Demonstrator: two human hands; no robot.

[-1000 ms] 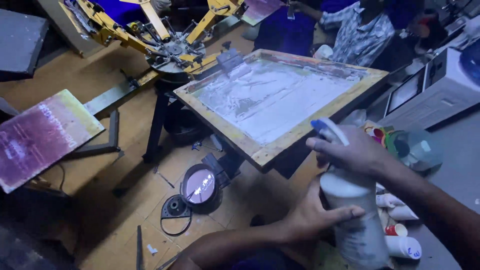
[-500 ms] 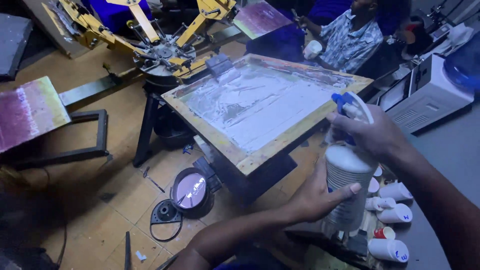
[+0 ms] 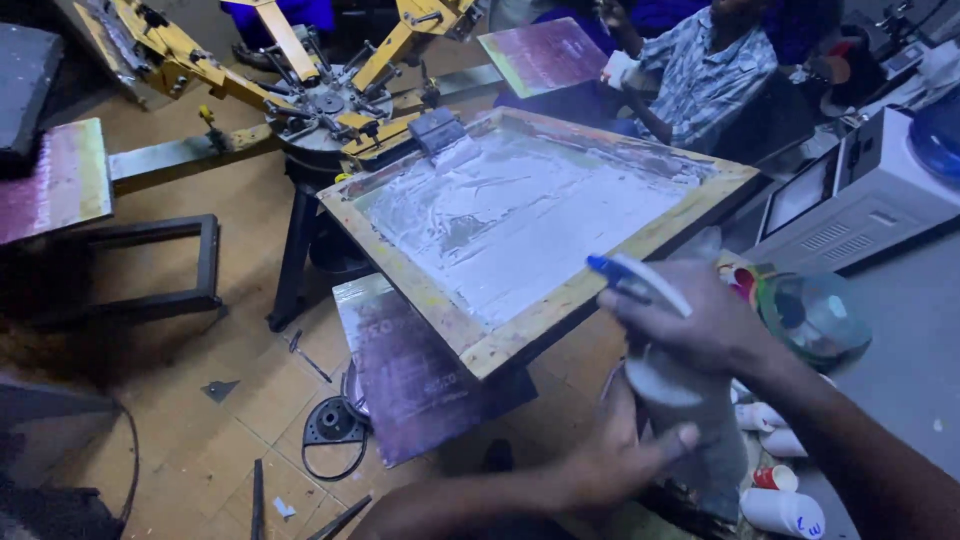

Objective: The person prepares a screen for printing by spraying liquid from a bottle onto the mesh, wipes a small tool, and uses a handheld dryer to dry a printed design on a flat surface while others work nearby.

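Both hands were on the spray bottle [image 3: 690, 400]: right hand [image 3: 700, 325] clamped around its neck at the blue trigger, left hand [image 3: 610, 455] cupped against its body. Bottle hung just off the wooden screen frame [image 3: 520, 215] near its front corner, above small tubs [image 3: 775, 495].

One spray bottle [image 3: 690, 400], held in two hands, the right hand [image 3: 700, 325] on top and the left hand [image 3: 610, 460] at its side; one wooden framed screen [image 3: 530, 215] on the yellow press [image 3: 330, 95]; three purple-stained boards: one [image 3: 55, 180] at the left, one [image 3: 550, 55] at the top, one [image 3: 420, 375] under the screen's near corner; four small white tubs [image 3: 780, 510] at the table's near edge, partly hidden, so perhaps more; one white machine [image 3: 870, 200] at the right; one seated person in a striped shirt [image 3: 700, 85].
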